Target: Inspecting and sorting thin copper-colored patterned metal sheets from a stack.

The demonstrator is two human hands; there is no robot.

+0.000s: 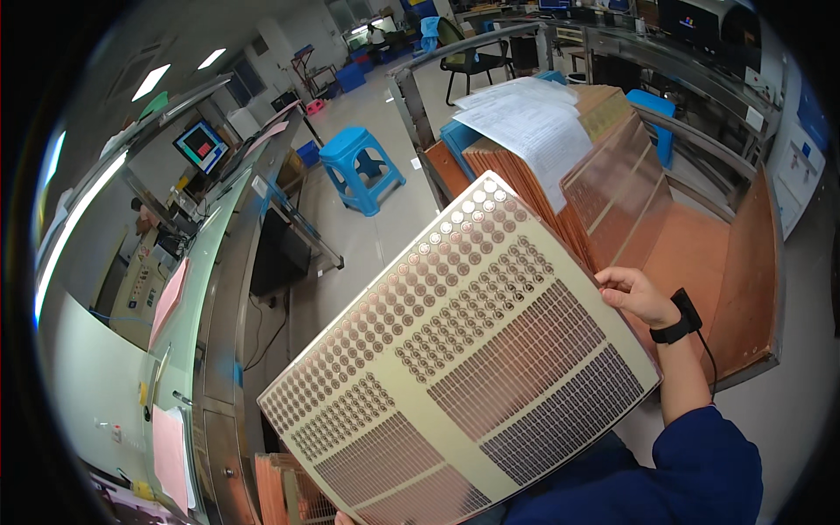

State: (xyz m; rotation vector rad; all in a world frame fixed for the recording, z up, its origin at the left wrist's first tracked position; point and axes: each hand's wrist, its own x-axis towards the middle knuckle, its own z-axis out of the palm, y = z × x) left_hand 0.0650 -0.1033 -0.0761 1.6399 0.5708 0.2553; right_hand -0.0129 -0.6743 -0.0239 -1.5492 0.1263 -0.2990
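A large circuit board panel is held up tilted before me, its pale face covered with rows of coppery round pads and fine grids. My right hand pinches its right edge between thumb and fingers; a black band with a cable is on that wrist. Only a bit of my left hand shows at the lower rim, gripping the panel's bottom left edge. Behind the panel, a thick stack of copper-coloured panels stands on edge in a metal-framed cart, with printed papers draped over it.
To the left runs a long glass-topped bench with pink sheets and a monitor. More panels stand below, at the lower left. A blue stool is on the floor ahead. The cart's wooden side board rises at right.
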